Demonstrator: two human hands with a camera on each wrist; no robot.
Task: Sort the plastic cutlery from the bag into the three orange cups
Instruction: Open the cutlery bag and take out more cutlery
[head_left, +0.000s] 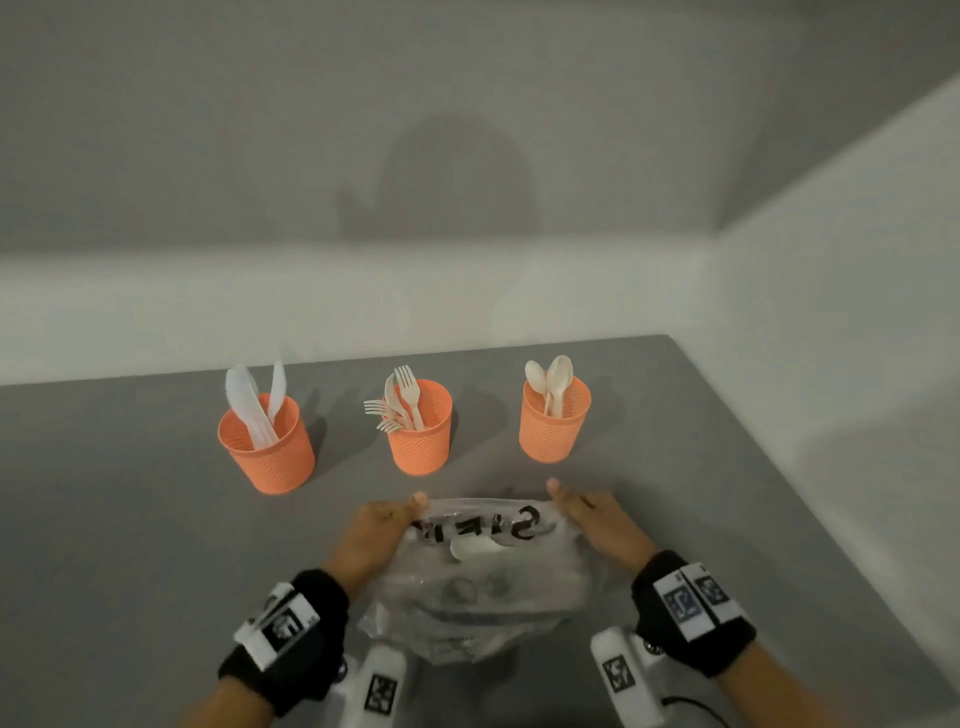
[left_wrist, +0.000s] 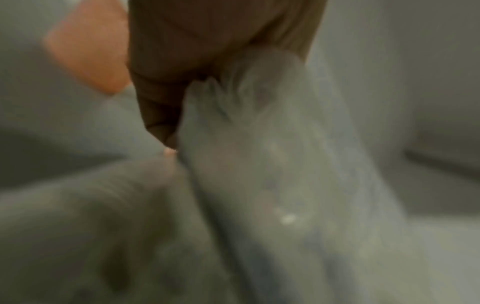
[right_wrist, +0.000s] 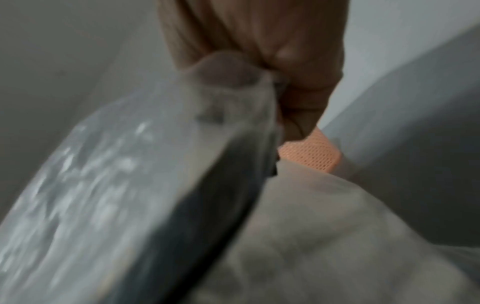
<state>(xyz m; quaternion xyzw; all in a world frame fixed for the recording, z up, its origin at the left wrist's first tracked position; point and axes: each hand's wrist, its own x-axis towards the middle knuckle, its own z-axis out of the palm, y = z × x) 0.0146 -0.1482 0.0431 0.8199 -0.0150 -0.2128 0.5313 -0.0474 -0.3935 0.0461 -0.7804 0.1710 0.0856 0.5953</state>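
Both grips pinch the clear bag's mouth: the left hand (head_left: 375, 530) at one edge, the right hand (head_left: 597, 522) at the other. Between them the bag (head_left: 483, 582) rests on the bench (head_left: 130, 519), one pale piece (head_left: 475, 546) showing inside. Beyond the grips, the three orange cups (head_left: 420, 428) already hold knives, forks and spoons; sorting seems nearly done.

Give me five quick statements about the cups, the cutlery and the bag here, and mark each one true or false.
1. The left cup holds knives. True.
2. The middle cup holds spoons. False: it holds forks; the spoons are in the right cup.
3. Both hands hold the clear plastic bag. True: the left hand and right hand each have a grip on its far edge.
4. One cup lies tipped over. False: all three stand upright on the grey table.
5. The bag is empty. False: a white piece shows through it.
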